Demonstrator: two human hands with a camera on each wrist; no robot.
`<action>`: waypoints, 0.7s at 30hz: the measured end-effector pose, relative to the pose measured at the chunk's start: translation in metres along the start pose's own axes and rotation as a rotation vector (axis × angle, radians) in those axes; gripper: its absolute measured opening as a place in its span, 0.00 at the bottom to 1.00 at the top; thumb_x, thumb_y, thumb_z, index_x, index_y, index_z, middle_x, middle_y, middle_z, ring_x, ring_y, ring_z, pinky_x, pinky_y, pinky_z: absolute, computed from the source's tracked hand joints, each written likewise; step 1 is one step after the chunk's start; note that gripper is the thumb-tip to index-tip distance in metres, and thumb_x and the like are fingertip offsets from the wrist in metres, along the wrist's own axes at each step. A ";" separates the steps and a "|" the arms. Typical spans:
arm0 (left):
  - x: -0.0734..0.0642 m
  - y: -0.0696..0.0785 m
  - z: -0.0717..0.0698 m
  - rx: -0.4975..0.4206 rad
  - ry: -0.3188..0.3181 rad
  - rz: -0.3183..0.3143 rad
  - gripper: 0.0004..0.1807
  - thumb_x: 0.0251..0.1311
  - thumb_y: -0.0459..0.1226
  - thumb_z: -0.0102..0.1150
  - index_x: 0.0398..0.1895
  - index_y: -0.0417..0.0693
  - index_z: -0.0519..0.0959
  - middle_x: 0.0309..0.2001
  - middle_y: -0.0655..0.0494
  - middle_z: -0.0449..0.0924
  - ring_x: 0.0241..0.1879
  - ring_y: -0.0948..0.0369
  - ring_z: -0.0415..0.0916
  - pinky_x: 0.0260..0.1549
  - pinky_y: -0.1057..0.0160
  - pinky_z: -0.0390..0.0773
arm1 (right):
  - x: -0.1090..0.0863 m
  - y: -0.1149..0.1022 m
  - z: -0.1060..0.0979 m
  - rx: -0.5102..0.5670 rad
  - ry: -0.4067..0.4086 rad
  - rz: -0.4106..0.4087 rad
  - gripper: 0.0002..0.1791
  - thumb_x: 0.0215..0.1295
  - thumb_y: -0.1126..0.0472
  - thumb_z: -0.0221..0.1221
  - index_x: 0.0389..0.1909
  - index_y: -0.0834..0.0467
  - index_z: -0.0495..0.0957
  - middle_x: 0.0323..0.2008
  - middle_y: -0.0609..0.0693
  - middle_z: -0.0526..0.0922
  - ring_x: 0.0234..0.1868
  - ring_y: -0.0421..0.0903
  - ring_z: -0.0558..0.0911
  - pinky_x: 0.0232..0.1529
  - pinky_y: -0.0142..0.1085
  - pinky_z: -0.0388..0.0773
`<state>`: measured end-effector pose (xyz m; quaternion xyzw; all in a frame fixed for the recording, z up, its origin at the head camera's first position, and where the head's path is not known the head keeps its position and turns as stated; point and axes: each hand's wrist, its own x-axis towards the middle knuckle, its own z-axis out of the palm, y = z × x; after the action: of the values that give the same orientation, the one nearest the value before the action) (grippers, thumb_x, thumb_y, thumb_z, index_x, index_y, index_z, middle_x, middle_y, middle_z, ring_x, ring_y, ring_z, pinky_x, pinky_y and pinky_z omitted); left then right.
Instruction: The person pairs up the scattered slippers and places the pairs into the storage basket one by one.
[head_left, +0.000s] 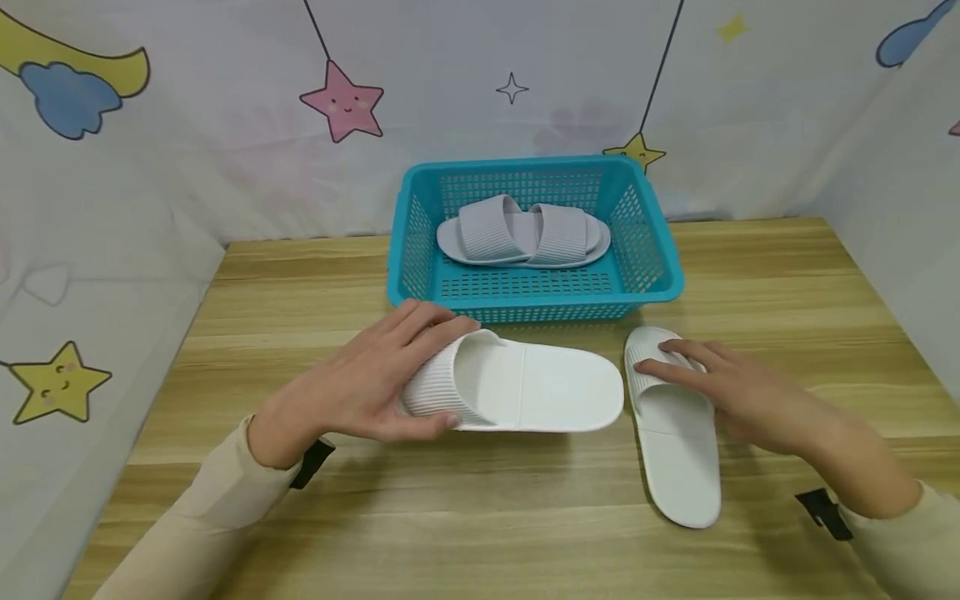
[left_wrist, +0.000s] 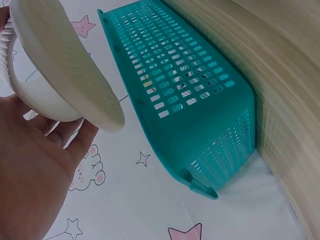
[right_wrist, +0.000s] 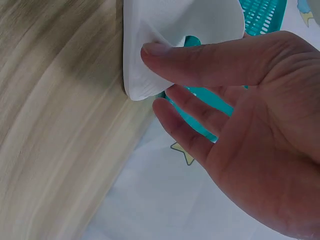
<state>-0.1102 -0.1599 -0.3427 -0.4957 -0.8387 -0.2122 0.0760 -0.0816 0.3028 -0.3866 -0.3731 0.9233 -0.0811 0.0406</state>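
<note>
My left hand (head_left: 382,375) grips a white slipper (head_left: 562,392) around its ribbed strap, fingers over the top and thumb at the near side. This slipper is held above the table, heel to the right; in the left wrist view, the slipper's sole (left_wrist: 75,65) faces the camera. A second white slipper (head_left: 681,454) lies on the table to the right, toe toward the basket. Over its toe and strap is my right hand (head_left: 750,396), its thumb and fingers apart. The right wrist view shows the thumb (right_wrist: 200,62) against the slipper; whether the fingertips touch it is unclear.
A blue-green perforated basket (head_left: 536,310) stands at the back of the wooden table (head_left: 480,533). Inside it lies a pair of pale grey slippers (head_left: 491,229). White cloth (head_left: 450,75) printed with stars and clouds hangs behind and at both sides.
</note>
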 end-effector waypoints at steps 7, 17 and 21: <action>0.000 0.000 0.000 -0.004 0.003 -0.005 0.45 0.60 0.62 0.65 0.75 0.48 0.69 0.64 0.52 0.74 0.59 0.56 0.69 0.49 0.57 0.78 | 0.001 0.000 0.001 0.004 0.011 0.018 0.63 0.36 0.89 0.68 0.76 0.43 0.69 0.68 0.61 0.73 0.65 0.68 0.75 0.34 0.44 0.82; -0.002 -0.001 0.000 -0.005 0.005 -0.011 0.45 0.60 0.61 0.65 0.76 0.48 0.69 0.65 0.51 0.74 0.60 0.55 0.69 0.49 0.56 0.78 | 0.006 -0.004 0.005 -0.027 0.029 0.031 0.62 0.33 0.86 0.76 0.74 0.44 0.70 0.64 0.59 0.75 0.61 0.66 0.76 0.47 0.59 0.84; -0.002 -0.001 0.000 -0.004 0.008 -0.012 0.45 0.59 0.61 0.66 0.75 0.48 0.69 0.64 0.51 0.74 0.59 0.55 0.69 0.50 0.56 0.78 | 0.008 -0.007 0.005 -0.054 -0.009 0.062 0.67 0.28 0.81 0.82 0.75 0.42 0.70 0.65 0.61 0.73 0.61 0.66 0.76 0.49 0.61 0.83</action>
<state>-0.1102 -0.1624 -0.3435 -0.4900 -0.8410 -0.2162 0.0771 -0.0818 0.2913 -0.3905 -0.3458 0.9361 -0.0532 0.0372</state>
